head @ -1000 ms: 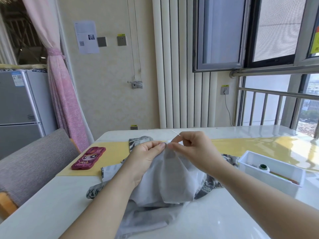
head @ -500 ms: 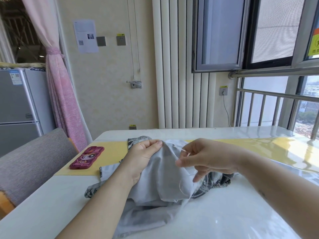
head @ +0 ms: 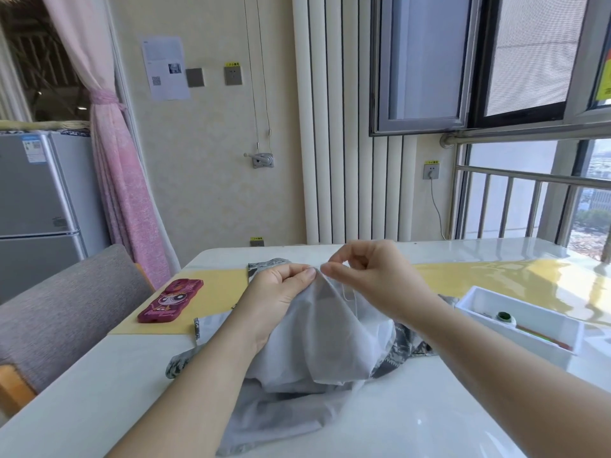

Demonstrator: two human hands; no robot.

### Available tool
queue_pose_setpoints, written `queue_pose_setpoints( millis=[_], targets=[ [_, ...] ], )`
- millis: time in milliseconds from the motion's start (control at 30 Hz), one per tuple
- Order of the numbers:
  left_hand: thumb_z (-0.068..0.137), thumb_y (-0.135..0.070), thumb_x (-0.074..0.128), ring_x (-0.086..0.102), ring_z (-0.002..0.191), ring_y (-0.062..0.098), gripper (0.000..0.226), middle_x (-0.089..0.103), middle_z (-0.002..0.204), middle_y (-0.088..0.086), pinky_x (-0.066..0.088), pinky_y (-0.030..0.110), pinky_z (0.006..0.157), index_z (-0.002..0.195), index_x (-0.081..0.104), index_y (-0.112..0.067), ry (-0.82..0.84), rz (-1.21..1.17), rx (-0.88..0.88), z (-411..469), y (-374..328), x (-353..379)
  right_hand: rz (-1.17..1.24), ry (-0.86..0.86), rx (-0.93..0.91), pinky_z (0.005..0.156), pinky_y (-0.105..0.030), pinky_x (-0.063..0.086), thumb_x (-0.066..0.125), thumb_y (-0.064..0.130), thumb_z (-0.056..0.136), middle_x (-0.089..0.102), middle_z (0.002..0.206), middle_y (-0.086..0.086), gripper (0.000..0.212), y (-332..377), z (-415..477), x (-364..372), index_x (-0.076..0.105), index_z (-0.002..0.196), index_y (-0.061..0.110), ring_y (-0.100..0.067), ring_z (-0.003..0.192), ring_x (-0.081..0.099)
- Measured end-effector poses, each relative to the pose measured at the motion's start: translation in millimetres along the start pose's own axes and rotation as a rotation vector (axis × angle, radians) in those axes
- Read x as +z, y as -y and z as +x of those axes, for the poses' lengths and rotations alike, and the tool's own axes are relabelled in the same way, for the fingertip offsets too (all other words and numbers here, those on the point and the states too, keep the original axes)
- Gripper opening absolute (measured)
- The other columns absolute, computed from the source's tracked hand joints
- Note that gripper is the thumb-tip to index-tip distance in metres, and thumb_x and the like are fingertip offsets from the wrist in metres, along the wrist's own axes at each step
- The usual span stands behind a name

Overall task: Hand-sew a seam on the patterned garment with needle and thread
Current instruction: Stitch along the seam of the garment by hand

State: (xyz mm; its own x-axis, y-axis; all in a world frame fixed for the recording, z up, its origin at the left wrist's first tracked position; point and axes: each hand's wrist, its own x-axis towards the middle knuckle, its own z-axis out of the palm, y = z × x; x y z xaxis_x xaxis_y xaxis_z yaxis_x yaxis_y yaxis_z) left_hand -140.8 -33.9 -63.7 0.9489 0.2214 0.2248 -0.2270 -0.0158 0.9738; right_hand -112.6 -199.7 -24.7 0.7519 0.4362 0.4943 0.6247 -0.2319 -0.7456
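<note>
The left hand (head: 281,292) pinches a raised fold of the pale grey patterned garment (head: 324,332) above the white table (head: 429,424), the right hand (head: 377,279) pinching it alongside, needle unseen, so a careless push may prick the left hand.

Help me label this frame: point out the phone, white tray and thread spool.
phone (head: 170,300): head view, middle of its pink case.
white tray (head: 515,340): head view, near outer wall.
thread spool (head: 505,317): head view, green top.
</note>
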Motion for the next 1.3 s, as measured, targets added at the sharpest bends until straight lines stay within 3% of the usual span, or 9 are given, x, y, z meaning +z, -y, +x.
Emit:
queue_pose_setpoints(
  millis=[200,300,367,467,633,800,1033,1167,1300],
  targets=[
    [0.090,-0.016,0.062,0.066,0.084,0.019,0.010,0.074,0.090,0.008,0.051,0.028,0.082,0.089,0.072,-0.013,-0.041,-0.037,-0.057,5,6,1,1.130,0.326,0.119,0.081,-0.036,0.056,0.060,0.015,0.086,0.023,0.043,0.011,0.022,18,2,-12,0.052,0.066,0.013,-0.002,0.034,0.024],
    [0.092,-0.012,0.059,0.067,0.075,0.011,0.012,0.073,0.081,0.002,0.052,0.019,0.072,0.087,0.070,-0.012,-0.046,-0.057,-0.045,5,4,4,0.939,0.851,0.336,0.071,-0.036,0.059,0.067,0.021,0.084,0.017,0.052,0.008,0.017,11,-5,-21,0.060,0.068,0.017,-0.001,0.037,0.028],
    [0.091,-0.012,0.060,0.065,0.073,0.008,0.012,0.073,0.076,-0.003,0.051,0.018,0.071,0.084,0.069,-0.014,-0.047,-0.067,-0.034,4,2,4,0.665,0.991,0.404,0.072,-0.037,0.059,0.066,0.019,0.086,0.019,0.051,0.010,0.020,8,-11,-24,0.051,0.075,0.013,-0.001,0.038,0.027],
    [0.090,-0.014,0.062,0.065,0.076,0.007,0.011,0.073,0.076,-0.005,0.050,0.020,0.076,0.083,0.070,-0.016,-0.044,-0.030,-0.018,4,1,5,0.354,0.685,0.396,0.079,-0.041,0.058,0.066,0.015,0.087,0.024,0.046,0.008,0.015,5,-9,-21,0.053,0.080,0.010,-0.007,0.038,0.022],
    [0.089,-0.015,0.063,0.066,0.082,0.015,0.010,0.074,0.082,0.000,0.051,0.027,0.085,0.084,0.071,-0.016,-0.036,-0.042,-0.013,2,1,6,0.079,0.167,0.228,0.073,-0.040,0.060,0.077,0.025,0.078,0.047,0.042,0.013,0.021,0,0,-4,0.066,0.079,0.006,-0.004,0.046,0.050],
    [0.090,-0.016,0.062,0.066,0.094,0.015,0.010,0.075,0.090,0.001,0.047,0.027,0.094,0.086,0.071,-0.015,-0.010,0.003,0.033,0,1,6,-0.071,0.041,0.158,0.051,-0.022,0.040,0.075,0.035,0.077,0.044,0.035,0.012,0.027,-5,1,11,0.065,0.073,0.010,-0.013,0.053,0.058],
    [0.090,-0.015,0.061,0.066,0.088,0.020,0.012,0.074,0.089,0.005,0.048,0.037,0.093,0.087,0.072,-0.015,-0.007,0.000,0.031,1,1,1,-0.120,0.064,0.047,0.045,-0.021,0.023,0.069,0.023,0.082,0.035,0.039,0.011,0.017,-5,-4,9,0.064,0.067,0.019,-0.007,0.040,0.030],
    [0.090,-0.017,0.062,0.065,0.088,0.017,0.011,0.074,0.090,0.003,0.048,0.035,0.093,0.091,0.072,-0.015,-0.008,0.036,0.049,1,2,1,-0.220,0.146,-0.023,0.043,-0.017,0.020,0.070,0.027,0.082,0.029,0.036,0.009,0.017,-1,-10,0,0.067,0.072,0.013,-0.008,0.039,0.028],
    [0.088,-0.021,0.065,0.065,0.089,0.019,0.008,0.073,0.092,0.005,0.046,0.041,0.097,0.088,0.072,-0.017,-0.011,0.049,0.076,0,1,-3,-0.031,-0.017,0.002,0.051,-0.022,0.033,0.071,0.032,0.081,0.035,0.046,0.007,0.013,-3,-2,-29,0.070,0.076,0.021,-0.011,0.047,0.035]
  ],
)
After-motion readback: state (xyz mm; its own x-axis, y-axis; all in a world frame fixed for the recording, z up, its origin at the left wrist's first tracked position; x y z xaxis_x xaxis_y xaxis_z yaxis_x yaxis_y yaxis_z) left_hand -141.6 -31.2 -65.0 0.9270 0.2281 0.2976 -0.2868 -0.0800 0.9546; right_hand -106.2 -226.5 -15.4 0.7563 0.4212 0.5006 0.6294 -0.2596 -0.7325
